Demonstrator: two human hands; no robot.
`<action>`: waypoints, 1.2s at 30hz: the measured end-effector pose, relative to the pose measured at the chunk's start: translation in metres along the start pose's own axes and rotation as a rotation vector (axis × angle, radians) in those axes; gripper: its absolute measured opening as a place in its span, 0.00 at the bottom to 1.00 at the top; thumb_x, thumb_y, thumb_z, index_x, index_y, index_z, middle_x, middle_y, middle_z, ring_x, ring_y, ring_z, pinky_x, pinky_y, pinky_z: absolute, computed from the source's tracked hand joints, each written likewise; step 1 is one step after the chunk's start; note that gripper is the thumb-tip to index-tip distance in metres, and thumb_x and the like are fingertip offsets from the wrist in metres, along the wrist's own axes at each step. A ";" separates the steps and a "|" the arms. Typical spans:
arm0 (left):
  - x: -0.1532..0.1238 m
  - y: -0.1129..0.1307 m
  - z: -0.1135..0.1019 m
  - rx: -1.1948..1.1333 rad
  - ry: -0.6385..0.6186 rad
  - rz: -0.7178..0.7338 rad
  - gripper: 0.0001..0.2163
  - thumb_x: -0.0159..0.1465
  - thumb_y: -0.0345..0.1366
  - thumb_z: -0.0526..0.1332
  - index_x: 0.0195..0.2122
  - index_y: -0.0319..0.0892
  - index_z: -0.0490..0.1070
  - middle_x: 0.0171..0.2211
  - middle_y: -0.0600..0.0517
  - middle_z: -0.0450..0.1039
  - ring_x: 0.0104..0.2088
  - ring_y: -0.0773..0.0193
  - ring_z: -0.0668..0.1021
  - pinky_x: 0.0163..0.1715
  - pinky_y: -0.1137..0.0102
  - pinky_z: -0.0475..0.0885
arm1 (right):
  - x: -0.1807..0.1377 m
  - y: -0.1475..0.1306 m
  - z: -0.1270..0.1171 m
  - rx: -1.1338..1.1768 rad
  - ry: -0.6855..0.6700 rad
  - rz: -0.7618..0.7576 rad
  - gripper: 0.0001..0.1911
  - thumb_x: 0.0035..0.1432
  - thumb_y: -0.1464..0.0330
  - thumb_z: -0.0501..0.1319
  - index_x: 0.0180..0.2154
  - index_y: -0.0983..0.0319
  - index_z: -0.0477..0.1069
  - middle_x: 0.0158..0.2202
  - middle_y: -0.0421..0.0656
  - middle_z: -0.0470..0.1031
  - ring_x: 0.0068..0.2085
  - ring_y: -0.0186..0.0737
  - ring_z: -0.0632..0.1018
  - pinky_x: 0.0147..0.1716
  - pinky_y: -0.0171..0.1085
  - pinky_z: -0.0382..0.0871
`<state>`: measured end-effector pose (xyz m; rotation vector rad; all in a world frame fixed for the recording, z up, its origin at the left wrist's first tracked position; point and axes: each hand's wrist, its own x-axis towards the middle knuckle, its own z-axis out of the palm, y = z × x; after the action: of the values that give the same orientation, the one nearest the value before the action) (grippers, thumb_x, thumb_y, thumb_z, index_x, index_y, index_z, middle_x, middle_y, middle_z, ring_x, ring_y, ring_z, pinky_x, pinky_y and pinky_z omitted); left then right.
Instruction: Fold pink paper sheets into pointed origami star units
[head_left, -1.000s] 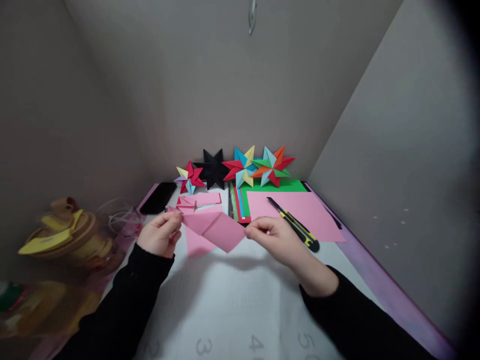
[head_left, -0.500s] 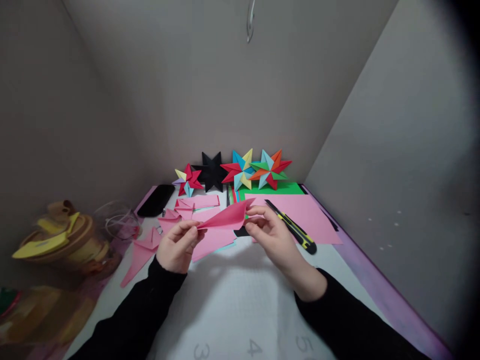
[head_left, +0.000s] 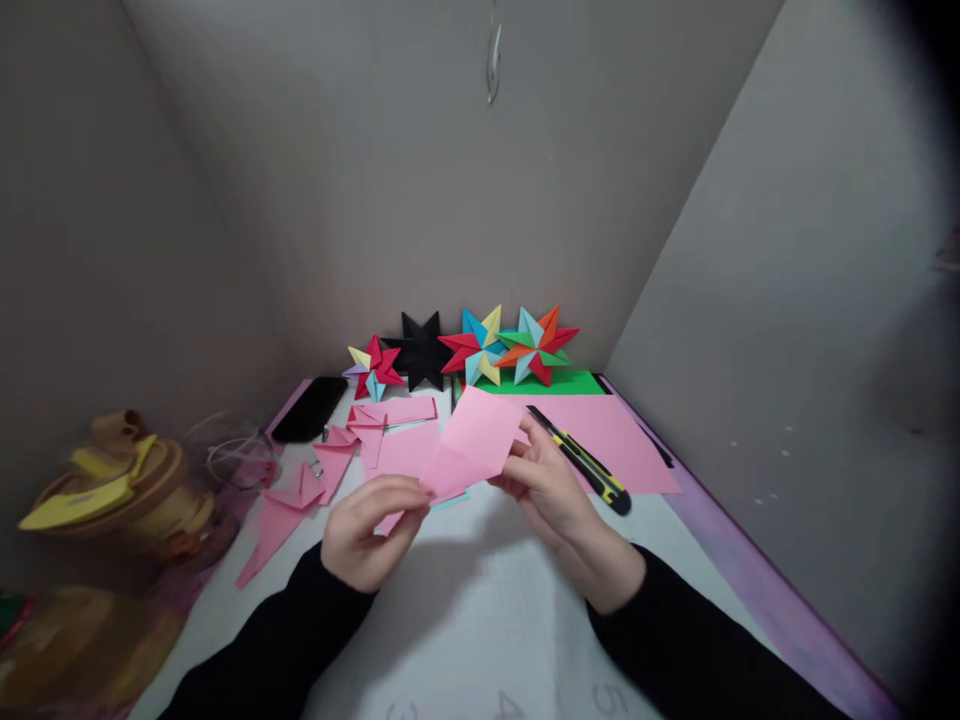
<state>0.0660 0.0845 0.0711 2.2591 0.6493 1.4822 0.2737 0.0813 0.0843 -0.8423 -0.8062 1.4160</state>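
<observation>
A small pink sheet of paper point(head_left: 478, 437) is held up above the table between both hands. My left hand point(head_left: 377, 530) pinches its lower left corner. On the other side, my right hand point(head_left: 551, 490) grips the right edge, some of its fingers hidden behind the sheet. Beneath and behind it lie more pink papers point(head_left: 401, 452), with a bit of light blue showing under them. Folded pink paper pieces point(head_left: 289, 495), some with metal clips, rest to the left. A black and yellow utility knife point(head_left: 589, 465) lies just beyond my right hand on a large pink sheet point(head_left: 630, 440).
Several folded paper stars point(head_left: 484, 345) lean against the back wall. A black phone point(head_left: 310, 408) lies at the back left. Beside the table's left edge stands a brown container point(head_left: 150, 490) with yellow scraps on top. Walls close in behind and on the right.
The pink sheet has turned from nearly edge-on to showing its broad face. My left hand has shifted slightly right and down with its corner; both hands still hold the sheet.
</observation>
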 end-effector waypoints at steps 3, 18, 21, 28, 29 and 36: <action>0.001 0.006 -0.002 0.111 -0.049 0.076 0.16 0.54 0.18 0.60 0.41 0.41 0.73 0.38 0.46 0.76 0.39 0.63 0.78 0.39 0.71 0.74 | 0.000 0.005 0.001 -0.024 -0.070 0.041 0.24 0.41 0.76 0.65 0.43 0.58 0.67 0.33 0.39 0.75 0.29 0.33 0.74 0.27 0.31 0.66; -0.005 -0.004 0.018 -0.185 0.226 -0.769 0.10 0.52 0.37 0.66 0.34 0.38 0.77 0.25 0.51 0.77 0.26 0.61 0.78 0.25 0.72 0.73 | -0.013 0.019 0.008 -0.449 -0.062 -0.080 0.09 0.46 0.66 0.65 0.28 0.64 0.70 0.24 0.41 0.74 0.26 0.37 0.74 0.25 0.35 0.67; -0.001 -0.013 0.020 -0.557 0.270 -0.966 0.14 0.46 0.38 0.70 0.32 0.37 0.74 0.22 0.53 0.75 0.22 0.66 0.76 0.22 0.75 0.70 | -0.008 0.017 0.008 -0.356 -0.022 -0.112 0.13 0.45 0.66 0.66 0.34 0.62 0.67 0.27 0.40 0.73 0.27 0.36 0.73 0.26 0.35 0.68; -0.007 -0.011 0.029 -0.517 0.117 -1.149 0.14 0.42 0.39 0.71 0.27 0.36 0.73 0.18 0.52 0.74 0.20 0.67 0.74 0.20 0.75 0.66 | 0.000 0.023 0.003 -0.264 -0.052 -0.137 0.14 0.47 0.66 0.65 0.35 0.61 0.64 0.28 0.38 0.72 0.28 0.35 0.73 0.29 0.35 0.68; -0.008 -0.010 0.030 -0.484 0.104 -1.145 0.14 0.43 0.39 0.71 0.26 0.36 0.73 0.17 0.52 0.74 0.19 0.67 0.74 0.19 0.75 0.65 | 0.001 0.026 0.002 -0.254 -0.053 -0.136 0.14 0.48 0.66 0.64 0.36 0.61 0.63 0.27 0.38 0.72 0.28 0.35 0.73 0.30 0.35 0.68; -0.013 -0.015 0.034 -0.461 0.137 -1.139 0.14 0.44 0.39 0.71 0.24 0.37 0.70 0.14 0.54 0.71 0.16 0.68 0.72 0.15 0.76 0.63 | -0.004 0.039 -0.009 -0.647 0.164 -0.579 0.32 0.54 0.64 0.59 0.57 0.58 0.48 0.57 0.54 0.58 0.55 0.50 0.65 0.48 0.50 0.65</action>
<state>0.0900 0.0877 0.0401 1.0638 1.1953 1.0084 0.2630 0.0763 0.0462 -1.0760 -1.2825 0.5606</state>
